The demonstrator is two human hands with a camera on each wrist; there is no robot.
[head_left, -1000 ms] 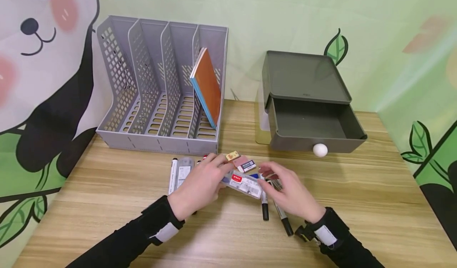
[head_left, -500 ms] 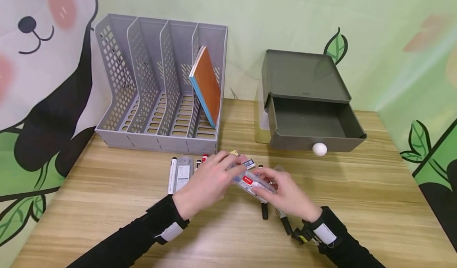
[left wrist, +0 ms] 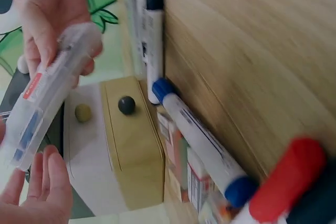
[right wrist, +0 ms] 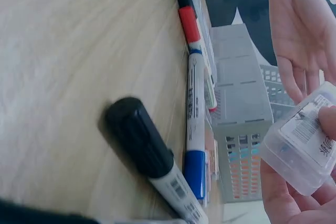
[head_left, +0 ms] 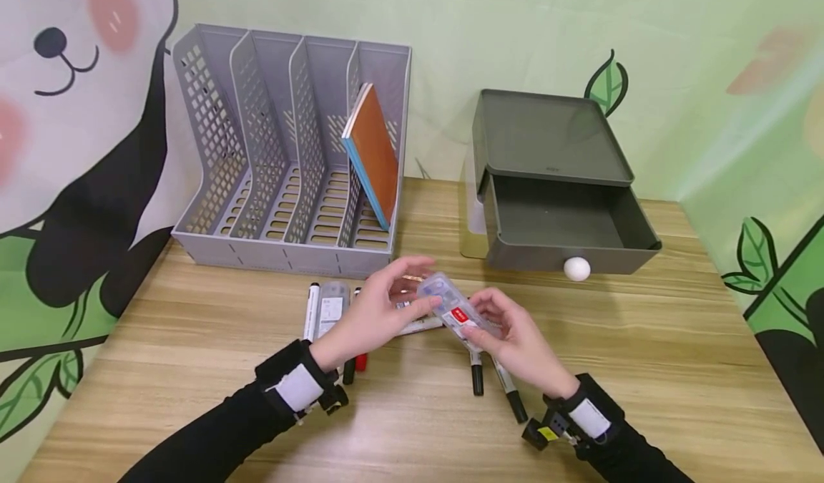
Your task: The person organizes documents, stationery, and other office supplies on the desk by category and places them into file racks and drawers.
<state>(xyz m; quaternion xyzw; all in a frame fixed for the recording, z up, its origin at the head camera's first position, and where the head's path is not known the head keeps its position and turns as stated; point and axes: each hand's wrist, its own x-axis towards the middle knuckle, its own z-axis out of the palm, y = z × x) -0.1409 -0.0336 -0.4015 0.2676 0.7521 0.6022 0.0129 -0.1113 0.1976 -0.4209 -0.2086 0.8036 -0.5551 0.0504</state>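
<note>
My right hand grips a clear plastic box with a red label, thumb on top and fingers beneath. Something blue shows inside the box. At the far end, my left hand has its fingers spread, and its thumb overlaps the box in the head view. Beneath the hands lies a blue-capped marker beside several small erasers. Two black-capped markers lie below the right hand. Left of the left hand are a white marker and another clear case; a red cap shows under its wrist.
A grey four-slot file organizer stands at the back left, with orange and blue notebooks leaning in its right slot. Back right is a dark drawer unit, its top drawer pulled out, with a white round knob.
The clear box has tilted up, its left end rising, while the right hand keeps hold. The left hand has turned and spread its fingers away from the box, uncovering the marker beneath.
</note>
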